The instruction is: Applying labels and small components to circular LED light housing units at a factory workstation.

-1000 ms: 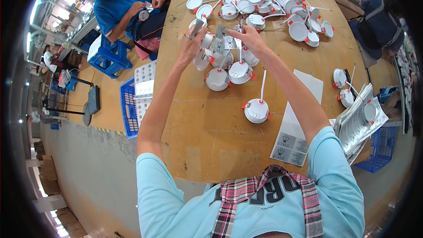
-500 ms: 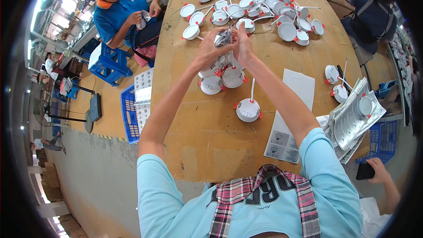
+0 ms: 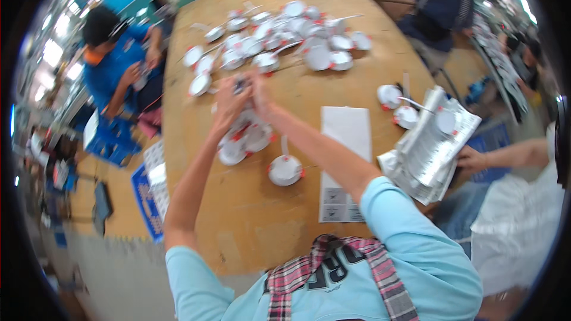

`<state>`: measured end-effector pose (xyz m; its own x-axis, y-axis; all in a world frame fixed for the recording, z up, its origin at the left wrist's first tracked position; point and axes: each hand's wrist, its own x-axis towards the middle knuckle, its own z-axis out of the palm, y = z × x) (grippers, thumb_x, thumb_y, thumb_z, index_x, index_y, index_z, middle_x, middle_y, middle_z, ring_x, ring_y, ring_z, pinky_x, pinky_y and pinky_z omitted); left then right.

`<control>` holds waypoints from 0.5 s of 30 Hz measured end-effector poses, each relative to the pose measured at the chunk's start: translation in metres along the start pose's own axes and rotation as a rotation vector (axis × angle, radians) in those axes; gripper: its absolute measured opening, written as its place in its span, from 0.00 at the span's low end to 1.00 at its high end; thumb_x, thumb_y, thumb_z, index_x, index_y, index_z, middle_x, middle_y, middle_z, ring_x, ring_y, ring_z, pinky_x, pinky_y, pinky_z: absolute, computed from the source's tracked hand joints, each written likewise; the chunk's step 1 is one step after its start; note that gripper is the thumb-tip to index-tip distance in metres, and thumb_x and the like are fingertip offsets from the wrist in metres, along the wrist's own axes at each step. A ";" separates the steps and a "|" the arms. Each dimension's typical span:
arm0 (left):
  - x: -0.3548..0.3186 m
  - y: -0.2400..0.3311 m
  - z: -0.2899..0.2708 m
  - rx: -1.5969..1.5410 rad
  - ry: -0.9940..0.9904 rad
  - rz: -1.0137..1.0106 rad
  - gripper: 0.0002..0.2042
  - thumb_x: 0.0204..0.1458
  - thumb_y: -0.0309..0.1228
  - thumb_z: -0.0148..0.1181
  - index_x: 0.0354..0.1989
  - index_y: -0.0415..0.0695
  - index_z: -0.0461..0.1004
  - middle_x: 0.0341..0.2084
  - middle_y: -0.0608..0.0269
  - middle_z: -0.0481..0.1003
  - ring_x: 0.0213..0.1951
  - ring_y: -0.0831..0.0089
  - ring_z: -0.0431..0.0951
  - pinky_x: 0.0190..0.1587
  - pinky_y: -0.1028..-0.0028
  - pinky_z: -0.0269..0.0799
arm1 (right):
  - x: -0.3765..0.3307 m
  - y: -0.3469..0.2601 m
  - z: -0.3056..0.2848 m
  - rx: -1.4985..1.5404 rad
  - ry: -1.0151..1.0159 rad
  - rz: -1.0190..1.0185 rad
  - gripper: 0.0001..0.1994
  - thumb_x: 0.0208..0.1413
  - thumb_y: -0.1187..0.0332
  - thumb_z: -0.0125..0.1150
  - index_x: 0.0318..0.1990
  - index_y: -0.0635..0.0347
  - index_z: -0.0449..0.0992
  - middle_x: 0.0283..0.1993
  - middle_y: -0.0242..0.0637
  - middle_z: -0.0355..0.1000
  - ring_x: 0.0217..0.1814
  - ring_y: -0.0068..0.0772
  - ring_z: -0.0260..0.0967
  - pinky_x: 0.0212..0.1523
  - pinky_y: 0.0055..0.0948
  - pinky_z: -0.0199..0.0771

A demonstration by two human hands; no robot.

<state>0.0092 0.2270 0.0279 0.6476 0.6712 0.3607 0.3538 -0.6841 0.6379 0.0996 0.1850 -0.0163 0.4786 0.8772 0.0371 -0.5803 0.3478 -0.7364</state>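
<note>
My left hand (image 3: pixel 227 106) and my right hand (image 3: pixel 260 98) meet above the table, fingers curled together around a small silver-grey thing (image 3: pixel 239 87). Blur hides its kind and exactly how the fingers grip it. Just below them sits a group of round white downlights (image 3: pixel 233 151) with red clips, partly covered by my hands and forearms. A single downlight (image 3: pixel 285 170) lies nearer me, its white cable pointing away. Beyond my hands spreads a large heap of similar downlights (image 3: pixel 317 54), several with cables sticking out.
A printed white sheet (image 3: pixel 345 137) lies right of my right forearm. Farther right are two downlights (image 3: pixel 389 96) and a stack of printed sheets (image 3: pixel 425 148), which another person's hand (image 3: pixel 471 159) touches. A blue basket (image 3: pixel 144 199) stands beyond the table's left edge.
My view has turned, so the table appears farther left and lower. My hands stay together around the silver-grey thing. At right, the other person's hand has moved from a dark phone to the sheets.
</note>
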 end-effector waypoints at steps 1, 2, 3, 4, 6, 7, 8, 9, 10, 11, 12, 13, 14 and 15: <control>-0.010 -0.019 -0.013 0.076 0.012 -0.017 0.19 0.45 0.39 0.62 0.41 0.36 0.73 0.36 0.47 0.72 0.40 0.53 0.73 0.44 0.61 0.68 | -0.011 0.011 0.023 -0.001 0.016 0.060 0.20 0.63 0.46 0.40 0.35 0.52 0.69 0.32 0.28 0.64 0.37 0.23 0.61 0.43 0.29 0.65; 0.011 0.000 0.014 0.060 0.022 0.073 0.19 0.46 0.39 0.62 0.39 0.35 0.73 0.35 0.47 0.72 0.38 0.53 0.73 0.42 0.60 0.68 | 0.009 -0.002 -0.004 -0.033 0.129 -0.157 0.19 0.64 0.45 0.38 0.32 0.47 0.67 0.30 0.23 0.63 0.34 0.19 0.61 0.40 0.26 0.65; 0.006 -0.012 0.012 0.065 0.001 0.024 0.18 0.47 0.38 0.62 0.38 0.34 0.72 0.34 0.47 0.72 0.38 0.53 0.73 0.42 0.60 0.68 | 0.002 0.005 0.005 -0.067 0.169 -0.057 0.16 0.64 0.50 0.41 0.32 0.47 0.67 0.30 0.24 0.62 0.34 0.22 0.60 0.42 0.29 0.63; 0.010 -0.012 0.019 0.028 -0.009 0.084 0.17 0.48 0.38 0.60 0.37 0.34 0.72 0.34 0.47 0.72 0.38 0.53 0.74 0.41 0.61 0.68 | 0.003 0.001 -0.002 -0.224 0.188 -0.206 0.14 0.64 0.54 0.42 0.32 0.51 0.66 0.33 0.29 0.63 0.37 0.27 0.60 0.45 0.32 0.62; 0.005 -0.028 0.020 -0.045 -0.040 0.041 0.15 0.51 0.36 0.57 0.35 0.34 0.72 0.28 0.48 0.75 0.31 0.58 0.75 0.35 0.64 0.68 | -0.010 0.004 0.013 -0.243 0.215 -0.322 0.17 0.64 0.59 0.41 0.50 0.62 0.66 0.51 0.43 0.63 0.58 0.39 0.58 0.59 0.36 0.57; 0.000 -0.017 0.018 -0.161 -0.091 -0.014 0.13 0.51 0.35 0.57 0.34 0.35 0.72 0.25 0.50 0.76 0.28 0.62 0.75 0.32 0.65 0.68 | -0.013 -0.002 0.004 -0.663 0.178 -0.294 0.20 0.64 0.59 0.41 0.56 0.63 0.64 0.55 0.45 0.62 0.62 0.42 0.56 0.63 0.36 0.54; 0.013 -0.002 0.043 -0.173 -0.143 0.045 0.13 0.52 0.35 0.58 0.34 0.34 0.73 0.25 0.51 0.76 0.28 0.68 0.74 0.32 0.66 0.68 | -0.007 -0.021 -0.020 -0.604 0.257 -0.418 0.19 0.64 0.58 0.42 0.53 0.63 0.65 0.52 0.45 0.62 0.61 0.42 0.56 0.62 0.36 0.53; 0.000 -0.024 0.032 -0.169 -0.016 0.160 0.13 0.52 0.34 0.58 0.34 0.33 0.73 0.25 0.52 0.76 0.28 0.71 0.73 0.31 0.66 0.67 | -0.019 -0.017 -0.001 -0.601 0.253 -0.344 0.18 0.64 0.57 0.43 0.52 0.63 0.66 0.51 0.44 0.62 0.60 0.41 0.55 0.61 0.36 0.53; -0.011 -0.049 0.016 -0.144 -0.016 0.084 0.13 0.53 0.33 0.58 0.34 0.32 0.72 0.25 0.52 0.76 0.27 0.71 0.72 0.31 0.66 0.67 | -0.028 -0.015 0.024 -0.595 0.239 -0.271 0.18 0.65 0.57 0.43 0.51 0.62 0.66 0.50 0.44 0.62 0.59 0.41 0.55 0.60 0.36 0.53; -0.013 -0.053 0.011 -0.140 -0.032 0.033 0.13 0.53 0.33 0.58 0.35 0.31 0.72 0.25 0.52 0.75 0.26 0.71 0.71 0.31 0.66 0.66 | -0.032 -0.019 0.024 -0.620 0.264 -0.310 0.18 0.65 0.57 0.43 0.51 0.62 0.66 0.50 0.44 0.62 0.59 0.41 0.55 0.60 0.36 0.53; -0.013 -0.033 0.015 -0.176 -0.027 0.048 0.13 0.54 0.33 0.57 0.34 0.32 0.71 0.23 0.56 0.74 0.26 0.73 0.69 0.30 0.67 0.65 | -0.036 -0.030 0.011 -0.674 0.334 -0.441 0.17 0.64 0.57 0.45 0.48 0.63 0.67 0.47 0.44 0.64 0.54 0.41 0.58 0.57 0.34 0.56; -0.012 -0.013 0.014 -0.204 -0.017 0.052 0.13 0.55 0.33 0.56 0.33 0.32 0.71 0.22 0.59 0.73 0.25 0.74 0.68 0.29 0.68 0.65 | -0.038 -0.044 0.000 -0.724 0.390 -0.564 0.17 0.64 0.56 0.47 0.46 0.63 0.68 0.43 0.43 0.66 0.49 0.41 0.62 0.53 0.33 0.60; -0.016 -0.015 0.004 -0.217 -0.023 0.051 0.13 0.55 0.33 0.56 0.33 0.32 0.71 0.22 0.59 0.73 0.25 0.74 0.68 0.29 0.68 0.65 | -0.044 -0.048 0.000 -0.737 0.397 -0.563 0.17 0.64 0.56 0.47 0.46 0.63 0.68 0.43 0.43 0.66 0.49 0.41 0.62 0.53 0.33 0.60; -0.021 -0.019 -0.005 -0.282 0.009 -0.011 0.12 0.56 0.33 0.56 0.30 0.33 0.71 0.21 0.63 0.71 0.24 0.76 0.66 0.28 0.69 0.63 | -0.051 -0.052 -0.005 -0.727 0.311 -0.495 0.18 0.64 0.55 0.46 0.48 0.62 0.67 0.45 0.42 0.64 0.51 0.39 0.59 0.54 0.34 0.57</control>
<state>-0.0146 0.2271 0.0114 0.6380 0.6818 0.3580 0.1584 -0.5712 0.8054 0.1088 0.1201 0.0170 0.7774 0.5198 0.3542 0.2415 0.2733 -0.9311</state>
